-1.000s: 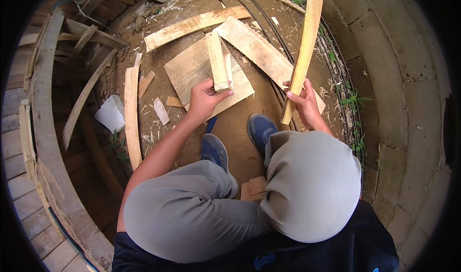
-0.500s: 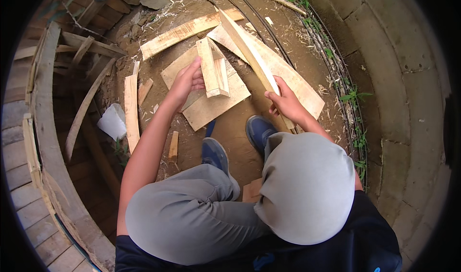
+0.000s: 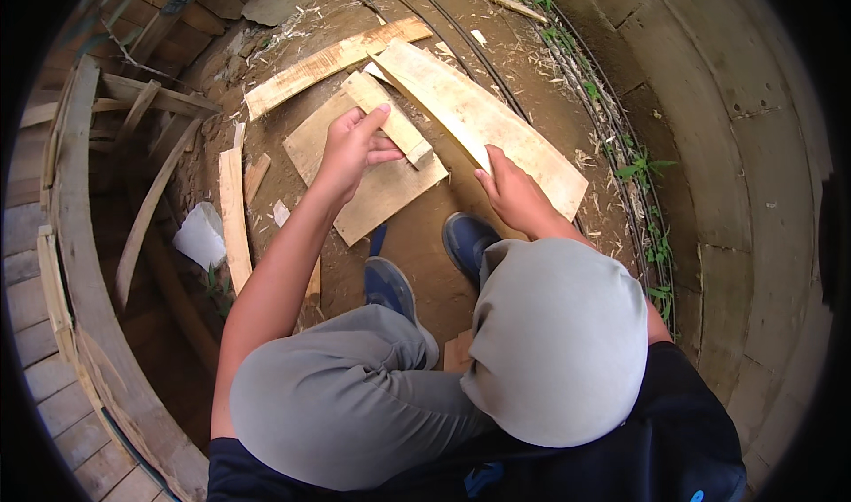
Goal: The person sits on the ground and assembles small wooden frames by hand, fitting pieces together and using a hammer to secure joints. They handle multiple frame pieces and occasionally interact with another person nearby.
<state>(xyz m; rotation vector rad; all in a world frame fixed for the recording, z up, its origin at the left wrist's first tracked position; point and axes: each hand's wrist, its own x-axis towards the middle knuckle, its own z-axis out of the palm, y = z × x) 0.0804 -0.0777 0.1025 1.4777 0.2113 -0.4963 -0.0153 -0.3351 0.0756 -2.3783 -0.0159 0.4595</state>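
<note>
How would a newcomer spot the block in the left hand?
Find the blue shoes. Just ahead lies a squarish board; above it, the left hand holds a short, narrow wooden block. It is far stubbier than the long plank at the right hand.

I'm in an outdoor woodworking yard: bare soil point(image 3: 421, 223) underfoot, shavings point(image 3: 585, 158) and weeds point(image 3: 640, 167) at two o'clock, cut plank point(image 3: 337, 66) at eleven

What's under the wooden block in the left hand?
A flat board shows beneath the wooden block and left hand; the part they cover can't be seen.
</note>
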